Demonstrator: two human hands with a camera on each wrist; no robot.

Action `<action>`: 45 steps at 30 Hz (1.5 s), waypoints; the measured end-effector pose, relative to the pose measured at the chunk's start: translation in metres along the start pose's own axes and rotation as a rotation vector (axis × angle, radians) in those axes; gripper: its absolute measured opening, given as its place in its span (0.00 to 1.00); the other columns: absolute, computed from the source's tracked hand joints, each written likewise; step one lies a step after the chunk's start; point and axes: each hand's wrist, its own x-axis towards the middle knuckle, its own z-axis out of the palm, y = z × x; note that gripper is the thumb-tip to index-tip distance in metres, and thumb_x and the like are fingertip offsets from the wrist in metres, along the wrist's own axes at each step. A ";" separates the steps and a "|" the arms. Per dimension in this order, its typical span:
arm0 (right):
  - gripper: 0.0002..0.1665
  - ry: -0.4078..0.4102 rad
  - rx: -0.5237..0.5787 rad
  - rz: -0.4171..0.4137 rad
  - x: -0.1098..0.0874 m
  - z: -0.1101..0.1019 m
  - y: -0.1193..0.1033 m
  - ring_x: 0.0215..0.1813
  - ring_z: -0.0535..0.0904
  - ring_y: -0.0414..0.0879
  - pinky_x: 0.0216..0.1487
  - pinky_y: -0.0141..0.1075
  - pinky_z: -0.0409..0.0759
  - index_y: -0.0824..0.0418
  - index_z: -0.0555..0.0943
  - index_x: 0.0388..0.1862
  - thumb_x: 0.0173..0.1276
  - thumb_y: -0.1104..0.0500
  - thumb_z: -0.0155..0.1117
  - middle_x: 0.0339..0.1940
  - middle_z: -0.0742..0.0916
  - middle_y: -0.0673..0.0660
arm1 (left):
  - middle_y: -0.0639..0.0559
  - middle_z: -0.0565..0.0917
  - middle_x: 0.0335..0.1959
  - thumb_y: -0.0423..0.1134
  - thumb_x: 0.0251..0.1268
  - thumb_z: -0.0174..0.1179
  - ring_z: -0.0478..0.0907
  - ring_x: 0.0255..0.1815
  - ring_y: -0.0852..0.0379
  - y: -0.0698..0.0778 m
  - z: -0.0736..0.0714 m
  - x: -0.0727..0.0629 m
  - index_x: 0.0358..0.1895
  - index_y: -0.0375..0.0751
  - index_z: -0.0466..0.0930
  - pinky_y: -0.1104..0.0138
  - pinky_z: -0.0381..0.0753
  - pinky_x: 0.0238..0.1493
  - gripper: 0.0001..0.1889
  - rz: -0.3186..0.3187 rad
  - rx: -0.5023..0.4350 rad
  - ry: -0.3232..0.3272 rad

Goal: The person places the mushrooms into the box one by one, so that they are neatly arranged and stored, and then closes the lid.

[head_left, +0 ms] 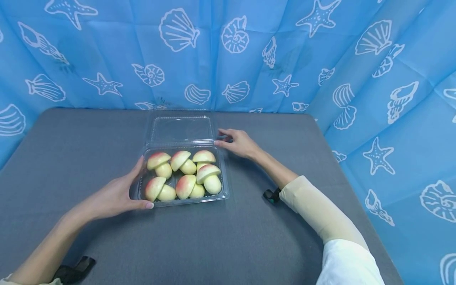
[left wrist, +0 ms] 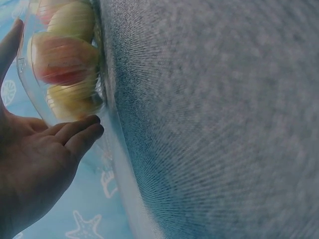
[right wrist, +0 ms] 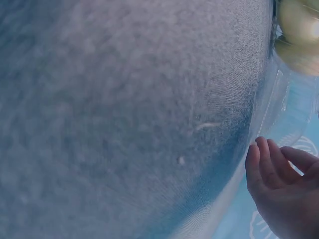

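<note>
A clear plastic clamshell box (head_left: pixel 192 202) sits on the table, its transparent lid (head_left: pixel 182 130) folded back behind it. Inside lie several mushroom-shaped pieces (head_left: pixel 181 159) with cream caps, some blushed pink, and pale yellow stems. My left hand (head_left: pixel 114 197) rests against the box's left side, thumb at the front left corner and fingers along the side. In the left wrist view those fingers (left wrist: pixel 79 134) look nearly straight beside the wall. Just right of the hinge, my right hand (head_left: pixel 240 143) has loosely bent fingers close to the lid's edge, holding nothing.
A grey cloth covers the table (head_left: pixel 228 241). Beyond its back and right edges hangs a blue curtain (head_left: pixel 228 51) printed with white shells and starfish. Dark straps (head_left: pixel 272 195) show at both wrists.
</note>
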 end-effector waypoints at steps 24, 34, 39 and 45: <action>0.38 0.171 0.164 -0.121 -0.002 0.012 0.000 0.47 0.85 0.48 0.49 0.37 0.83 0.67 0.72 0.69 0.64 0.55 0.73 0.56 0.84 0.59 | 0.30 0.49 0.78 0.64 0.52 0.71 0.50 0.75 0.28 0.000 0.001 -0.003 0.79 0.45 0.20 0.35 0.58 0.66 0.70 -0.022 -0.015 -0.017; 0.40 0.217 0.144 -0.236 -0.007 0.009 0.000 0.44 0.85 0.48 0.48 0.46 0.84 0.66 0.71 0.71 0.61 0.59 0.75 0.55 0.84 0.59 | 0.28 0.51 0.77 0.61 0.51 0.72 0.52 0.75 0.28 0.002 0.002 0.000 0.78 0.41 0.21 0.36 0.59 0.66 0.71 0.010 -0.014 -0.002; 0.41 0.190 0.155 -0.266 -0.012 0.008 0.001 0.43 0.85 0.48 0.48 0.46 0.84 0.66 0.70 0.71 0.60 0.61 0.76 0.56 0.84 0.62 | 0.31 0.51 0.78 0.62 0.51 0.72 0.51 0.75 0.29 0.001 0.003 0.001 0.78 0.43 0.20 0.36 0.59 0.67 0.71 0.004 -0.025 0.004; 0.42 0.187 0.170 -0.285 -0.016 0.006 0.001 0.42 0.85 0.47 0.46 0.41 0.85 0.66 0.71 0.70 0.58 0.63 0.77 0.56 0.84 0.63 | 0.32 0.50 0.78 0.63 0.51 0.72 0.50 0.76 0.31 0.000 0.002 0.003 0.78 0.44 0.19 0.36 0.58 0.67 0.71 -0.008 -0.045 -0.005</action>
